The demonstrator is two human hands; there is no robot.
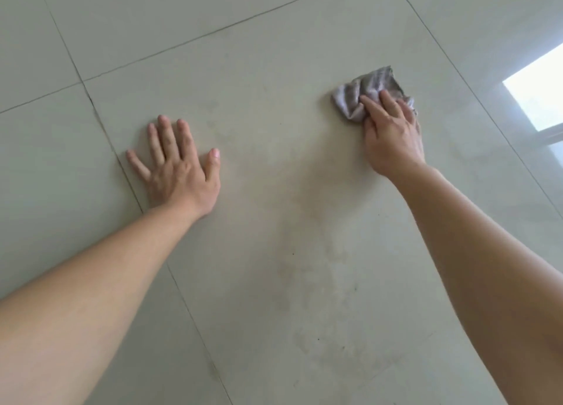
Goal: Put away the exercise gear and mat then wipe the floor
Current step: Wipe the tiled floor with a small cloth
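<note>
On the tiled floor [274,209], the left hand [178,173] lies flat, empty, fingers spread. The right hand [393,136] presses a grey cloth [356,95] with straight fingers.

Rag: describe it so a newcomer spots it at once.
Start at the bright window reflection on the pale tiled floor, right edge. Just left of it, the right hand presses a crumpled grey striped rag. It is the only cloth; the left hand rests on bare tile.

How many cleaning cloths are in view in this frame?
1. The cloth lies bunched on the floor at upper right, pressed down by the right hand, which hides part of it. The left hand rests flat on the floor, holding none.
</note>
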